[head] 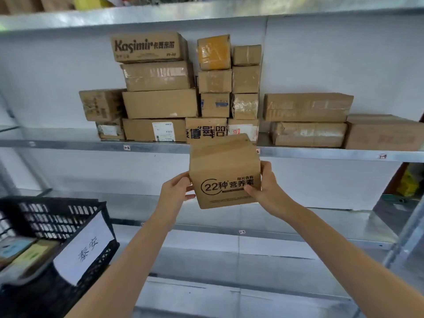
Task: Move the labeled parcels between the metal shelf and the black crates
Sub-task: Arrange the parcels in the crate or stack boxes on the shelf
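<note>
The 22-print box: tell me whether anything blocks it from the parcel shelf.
Yes. Straight behind the box, held by the left hand and right hand, stacked parcels fill the shelf; bare shelf shows left of them.

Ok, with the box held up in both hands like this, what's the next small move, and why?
Probably raise the box a little and to the right, towards the low stack on the metal shelf. Left hand and right hand grip its sides at shelf-edge height, and the spot straight behind is filled. One frame can't rule out the black crate instead.
</note>
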### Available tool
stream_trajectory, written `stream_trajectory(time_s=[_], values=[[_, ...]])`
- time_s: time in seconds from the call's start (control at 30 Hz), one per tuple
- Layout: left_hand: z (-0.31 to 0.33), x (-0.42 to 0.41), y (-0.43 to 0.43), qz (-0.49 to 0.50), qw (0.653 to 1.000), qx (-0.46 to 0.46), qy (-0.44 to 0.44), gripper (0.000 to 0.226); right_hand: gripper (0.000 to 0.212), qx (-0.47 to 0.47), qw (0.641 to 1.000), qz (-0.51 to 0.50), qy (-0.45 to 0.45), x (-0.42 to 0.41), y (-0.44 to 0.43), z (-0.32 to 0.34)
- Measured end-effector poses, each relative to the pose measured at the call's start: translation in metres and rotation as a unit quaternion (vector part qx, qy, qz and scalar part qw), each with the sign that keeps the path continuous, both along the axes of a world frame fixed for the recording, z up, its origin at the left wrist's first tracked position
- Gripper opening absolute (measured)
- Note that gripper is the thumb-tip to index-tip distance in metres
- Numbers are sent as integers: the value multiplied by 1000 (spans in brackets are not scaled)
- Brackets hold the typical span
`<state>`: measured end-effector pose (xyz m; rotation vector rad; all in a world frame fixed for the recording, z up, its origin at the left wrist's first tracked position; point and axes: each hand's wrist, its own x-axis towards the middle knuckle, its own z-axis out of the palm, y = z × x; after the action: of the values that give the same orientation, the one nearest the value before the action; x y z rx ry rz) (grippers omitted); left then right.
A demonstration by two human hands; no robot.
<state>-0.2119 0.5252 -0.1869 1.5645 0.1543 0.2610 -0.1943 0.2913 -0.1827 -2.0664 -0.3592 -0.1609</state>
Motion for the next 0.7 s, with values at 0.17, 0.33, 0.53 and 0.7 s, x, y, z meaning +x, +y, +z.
stream_trajectory(time_s=[0.17,0.33,0.53,0.7], values=[[-16,-9,20,29,995,-79,45,24,46,44,996,45,61,-3,17,-9],[-22,-14,18,16,997,-62,30,15,66,58,996,-30,61,3,22,-10],[-30,-15,21,19,993,-113,22,12,43,56,998,14,29,2,17,-11],[-34,-14,23,23,989,-142,9,15,58,8,998,59,25,0,13,-17]])
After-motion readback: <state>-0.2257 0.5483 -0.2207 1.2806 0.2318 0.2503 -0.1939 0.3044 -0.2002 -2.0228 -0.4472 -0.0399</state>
